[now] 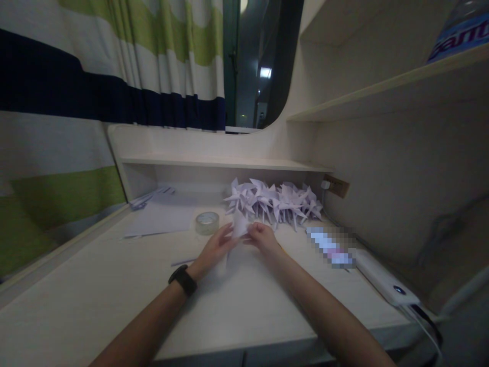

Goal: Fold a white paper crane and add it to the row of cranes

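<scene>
Between my two hands is a small piece of folded white paper, raised a little above the desk. My left hand, with a dark watch on its wrist, grips the paper's left side. The fingers of my right hand pinch its right edge. Just behind the paper lies a heap of white paper pinwheels. A roll of clear tape rests beyond my left hand. Partly hidden by that hand, a thin rolled paper stick lies on the desk.
White paper sheets lie at the back left. To the right are a pixelated phone-like object and a white power strip with cables. A low shelf spans the back, and a bottle stands on the upper right shelf.
</scene>
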The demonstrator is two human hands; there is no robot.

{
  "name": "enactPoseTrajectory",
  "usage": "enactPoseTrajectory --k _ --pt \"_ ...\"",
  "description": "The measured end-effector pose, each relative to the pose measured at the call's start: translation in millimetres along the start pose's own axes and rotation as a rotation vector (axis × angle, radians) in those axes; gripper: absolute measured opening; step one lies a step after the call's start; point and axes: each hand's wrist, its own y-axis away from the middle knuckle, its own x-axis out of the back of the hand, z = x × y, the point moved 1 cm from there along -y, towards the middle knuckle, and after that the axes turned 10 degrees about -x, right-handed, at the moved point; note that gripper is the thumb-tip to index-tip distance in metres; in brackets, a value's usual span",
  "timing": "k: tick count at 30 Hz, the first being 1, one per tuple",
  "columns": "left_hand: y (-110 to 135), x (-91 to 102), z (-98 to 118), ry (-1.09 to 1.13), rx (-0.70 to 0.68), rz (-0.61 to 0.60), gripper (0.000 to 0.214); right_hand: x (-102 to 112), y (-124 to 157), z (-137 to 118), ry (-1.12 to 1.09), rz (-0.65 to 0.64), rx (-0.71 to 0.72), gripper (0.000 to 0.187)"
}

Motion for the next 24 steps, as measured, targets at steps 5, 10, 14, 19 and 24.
enactPoseTrajectory --k 5,10,14,19,24 --pt "0.1 0.0 1.8 0.122 -0.018 -0.088 0.056 1.6 -0.1 -4.1 -0.065 -0.058 0.046 0.038" --pt "3.0 -2.3 7.1 0.132 0.064 -0.170 0.052 2.1 -1.9 0.7 -0.044 -0.074 0.041 0.037" --pt "5.9 -3.1 2.1 0.236 0.162 -0.154 0.049 4.3 -4.0 6.3 -0.027 -0.074 0.022 0.038" --pt "7.5 -4.9 5.8 0.233 0.147 -0.246 0.053 -0.2 0.9 6.8 0.042 -0.053 0.019 0.038" --pt "9.2 -7.6 6.9 0.158 0.167 -0.186 0.052 -7.7 5.7 5.8 0.161 0.009 0.017 0.038"
